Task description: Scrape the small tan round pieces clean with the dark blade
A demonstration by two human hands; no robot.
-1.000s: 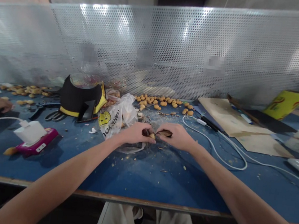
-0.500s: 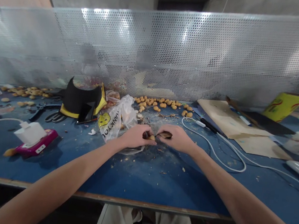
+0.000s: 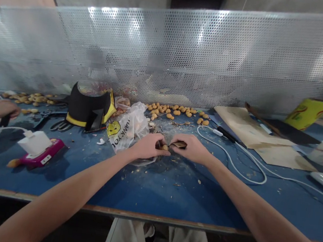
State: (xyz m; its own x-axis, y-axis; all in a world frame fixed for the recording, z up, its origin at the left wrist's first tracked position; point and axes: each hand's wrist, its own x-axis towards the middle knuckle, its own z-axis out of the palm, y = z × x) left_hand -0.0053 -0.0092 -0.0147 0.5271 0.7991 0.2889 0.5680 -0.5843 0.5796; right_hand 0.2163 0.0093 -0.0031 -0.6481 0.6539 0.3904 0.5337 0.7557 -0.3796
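Note:
My left hand [image 3: 149, 146] and my right hand [image 3: 190, 148] meet low over the blue workbench [image 3: 170, 192]. Between them is a small tan nut [image 3: 164, 147], pinched in my left fingers. My right fingers hold a curved brown shell piece [image 3: 179, 144] against it. Crumbs and shell bits are scattered around both hands. Behind them lies a row of peeled tan nuts [image 3: 168, 110]. A crumpled plastic "thank you" bag [image 3: 128, 126] sits just beyond my left hand.
At far left, a co-worker's hand [image 3: 0, 110] grips a dark handle. Nearby are scissors [image 3: 59, 125], a black-and-yellow object [image 3: 91, 106] and a white charger [image 3: 33, 142] on a pink device. A white cable [image 3: 230, 157] and cardboard sheets [image 3: 250, 136] lie right. A perforated metal screen [image 3: 169, 55] stands behind.
The co-worker's hand has come back into view at the left, holding the dark handle. My hands stay almost in place, working closely around the nut and shell.

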